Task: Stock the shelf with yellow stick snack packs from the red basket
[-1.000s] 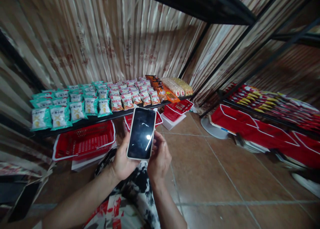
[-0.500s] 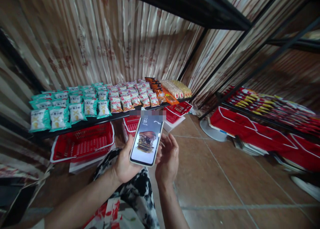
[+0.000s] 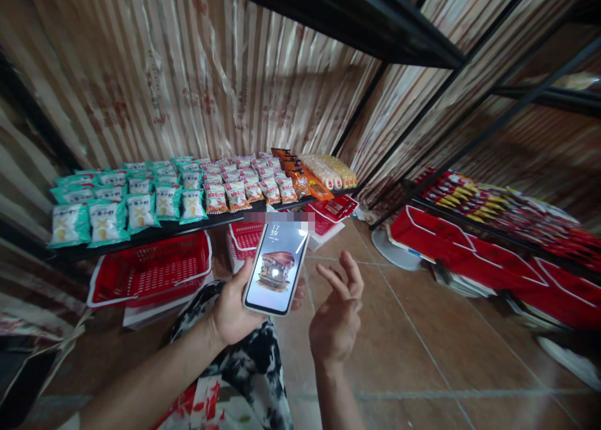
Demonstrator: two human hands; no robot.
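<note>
A smartphone [image 3: 276,268] rests in my left hand [image 3: 235,311], tilted slightly, its lit screen showing a clock and a burger picture. The thumb lies along its left edge and fingertips curl round the right edge. The phone's back is hidden. To the right of the phone, apart from it, my right hand [image 3: 337,320] is raised with its fingers bent and spread, holding nothing. Beyond the phone, a black shelf [image 3: 188,225] bears rows of small snack bags: teal-and-white bags [image 3: 109,222], red-and-white bags [image 3: 238,195] and orange packets [image 3: 320,188].
Red plastic baskets [image 3: 154,270] stand under the shelf. At the right, a second rack holds red and yellow packets [image 3: 469,198] above red bins [image 3: 474,258]. A black upper shelf [image 3: 357,26] overhangs the front. A white shoe [image 3: 570,358] is on the tiled floor [image 3: 399,348].
My right hand has moved away from the phone's right edge, rightward, and its fingers have spread. The phone stays in my left hand. The view has shifted slightly.
</note>
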